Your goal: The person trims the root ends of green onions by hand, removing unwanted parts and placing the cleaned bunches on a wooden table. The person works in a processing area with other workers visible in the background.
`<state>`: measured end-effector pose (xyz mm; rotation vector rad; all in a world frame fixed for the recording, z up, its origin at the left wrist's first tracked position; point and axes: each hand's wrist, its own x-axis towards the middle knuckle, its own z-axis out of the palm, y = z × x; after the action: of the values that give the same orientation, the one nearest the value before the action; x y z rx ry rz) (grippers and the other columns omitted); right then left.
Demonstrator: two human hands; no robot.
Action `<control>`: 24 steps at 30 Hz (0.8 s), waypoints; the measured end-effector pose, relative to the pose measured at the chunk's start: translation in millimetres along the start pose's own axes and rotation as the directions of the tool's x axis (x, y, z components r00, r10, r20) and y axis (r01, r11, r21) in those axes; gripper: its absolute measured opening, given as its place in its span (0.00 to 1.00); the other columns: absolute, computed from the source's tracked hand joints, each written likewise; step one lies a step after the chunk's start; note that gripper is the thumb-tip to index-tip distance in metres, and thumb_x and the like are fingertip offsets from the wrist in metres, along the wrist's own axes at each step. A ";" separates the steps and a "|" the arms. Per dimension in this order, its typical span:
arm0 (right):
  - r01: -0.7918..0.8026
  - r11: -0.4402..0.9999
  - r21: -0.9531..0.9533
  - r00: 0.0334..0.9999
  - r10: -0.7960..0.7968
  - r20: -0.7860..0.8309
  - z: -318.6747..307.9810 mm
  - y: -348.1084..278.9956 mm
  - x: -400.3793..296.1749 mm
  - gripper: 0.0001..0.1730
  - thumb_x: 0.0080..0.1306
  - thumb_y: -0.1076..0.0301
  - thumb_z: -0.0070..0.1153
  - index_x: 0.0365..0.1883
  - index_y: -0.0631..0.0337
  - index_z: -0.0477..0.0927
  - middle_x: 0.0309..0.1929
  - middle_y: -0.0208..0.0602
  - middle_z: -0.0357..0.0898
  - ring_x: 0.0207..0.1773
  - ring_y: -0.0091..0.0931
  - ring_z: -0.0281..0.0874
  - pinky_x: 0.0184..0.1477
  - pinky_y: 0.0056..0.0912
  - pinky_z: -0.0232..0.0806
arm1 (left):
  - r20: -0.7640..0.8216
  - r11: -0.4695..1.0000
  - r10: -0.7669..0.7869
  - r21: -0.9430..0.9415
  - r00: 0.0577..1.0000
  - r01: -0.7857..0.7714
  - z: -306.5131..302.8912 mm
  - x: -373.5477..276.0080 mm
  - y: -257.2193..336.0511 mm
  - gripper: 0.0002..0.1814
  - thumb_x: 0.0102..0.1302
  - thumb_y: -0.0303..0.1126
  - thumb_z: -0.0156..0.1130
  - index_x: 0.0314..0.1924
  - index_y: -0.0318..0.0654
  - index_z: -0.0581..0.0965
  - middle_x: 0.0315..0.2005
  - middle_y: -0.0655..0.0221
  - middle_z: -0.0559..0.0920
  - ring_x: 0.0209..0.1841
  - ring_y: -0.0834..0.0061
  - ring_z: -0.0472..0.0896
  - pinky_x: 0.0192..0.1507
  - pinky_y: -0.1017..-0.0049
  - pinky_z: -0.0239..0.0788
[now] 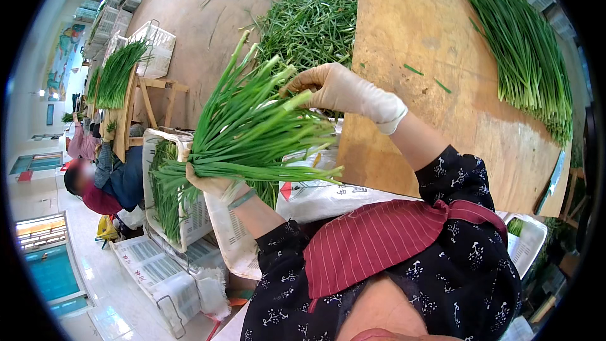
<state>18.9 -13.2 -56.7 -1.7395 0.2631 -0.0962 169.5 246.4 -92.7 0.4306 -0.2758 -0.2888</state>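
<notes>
A fanned bunch of green garlic chives (255, 128) is gripped in my left hand (215, 184), which wears a pale glove with a band at the wrist. My right hand (336, 90), in a whitish glove, is at the stem ends on the bunch's right side, fingers bent towards the thumb; whether it pinches a stem cannot be told. To the right lies a plywood board (416, 118) with a few cut bits on it. A large pile of aligned chives (525, 61) covers the board's far right side. A knife (551, 180) rests near its lower right edge.
A heap of loose leaves (307, 23) lies on the floor beyond the board. White plastic crates (184, 241) with chives stand at the left, near stacked crates (156, 265). A co-worker (99, 184) is at another board (124, 123) farther left. A white sack (307, 203) lies before me.
</notes>
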 end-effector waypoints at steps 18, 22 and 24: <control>0.364 0.891 -0.272 0.861 -0.433 -0.266 12.4 40.0 -2.5 0.15 0.52 0.58 0.62 0.31 0.60 0.82 0.30 0.46 0.79 0.34 0.41 0.78 0.38 0.38 0.69 | 0.259 0.988 -0.093 -0.097 0.961 0.122 -4.5 9.9 0.5 0.20 0.54 0.30 0.54 0.49 0.35 0.75 0.49 0.65 0.77 0.56 0.68 0.72 0.63 0.60 0.59; 0.330 0.920 0.211 0.936 -0.290 -0.199 21.7 44.0 -9.5 0.12 0.64 0.66 0.50 0.43 0.60 0.76 0.31 0.30 0.78 0.23 0.21 0.72 0.22 0.27 0.67 | 0.092 0.987 -0.055 -0.148 0.994 0.068 -5.7 9.3 -7.7 0.18 0.55 0.30 0.54 0.47 0.34 0.76 0.47 0.64 0.79 0.54 0.68 0.73 0.62 0.58 0.60; 0.417 0.803 0.425 0.908 -0.348 -0.234 23.8 32.9 -20.1 0.13 0.69 0.62 0.46 0.41 0.62 0.74 0.29 0.24 0.75 0.26 0.16 0.68 0.28 0.22 0.65 | -0.177 0.984 0.037 -0.168 0.984 -0.067 -6.5 15.7 -14.9 0.20 0.56 0.31 0.54 0.49 0.34 0.75 0.52 0.60 0.75 0.57 0.64 0.70 0.62 0.55 0.60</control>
<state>0.4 8.8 -91.7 -1.2773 -0.0190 -0.5456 182.9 230.7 -101.8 0.2738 -0.0903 -0.2203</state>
